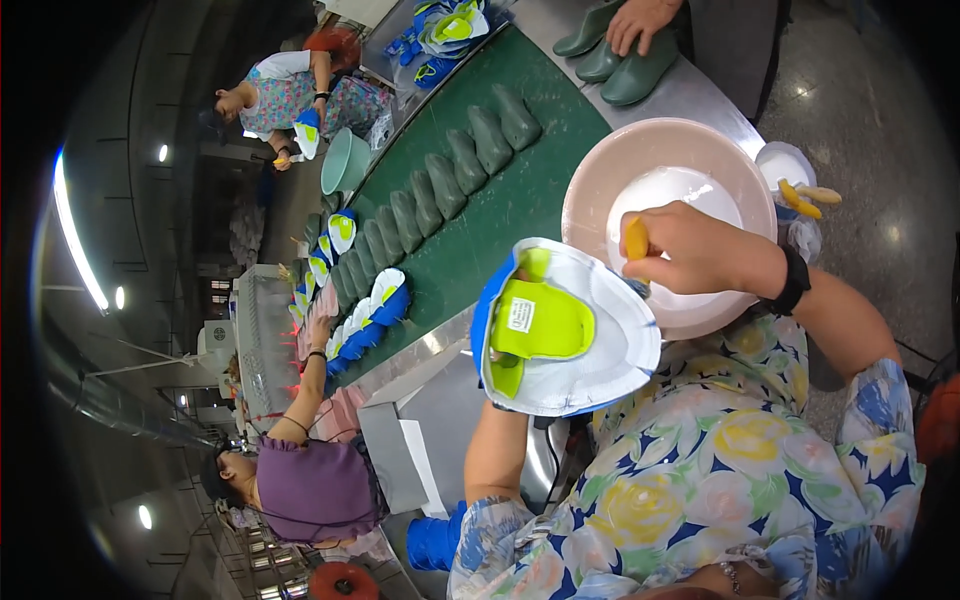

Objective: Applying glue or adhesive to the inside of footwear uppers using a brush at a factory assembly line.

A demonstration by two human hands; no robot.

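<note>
Right hand was clenched on a yellow-handled brush, dark tip by the right rim of a blue-and-white shoe upper; contact with the rim, cannot tell. Left hand was grasping that upper from behind and below, fingers mostly hidden, so exact finger placement can't be read. Upper was held up in the air in front of the torso, overlapping the left side of a pink basin in view, lime tongue and white label facing the camera. Basin held white liquid. More yellow-handled brushes lay just beside it, by a small white bowl. Beyond, a row of dark green shoe lasts ran lengthwise along the green conveyor belt; a batch of blue-and-white uppers sat along its near edge. More lasts stood on the metal worktop, another person's hand on them. Co-worker in purple reached an arm to the belt's lower end; co-worker in a floral apron, past the far edge, held an upper near a teal basin.
</note>
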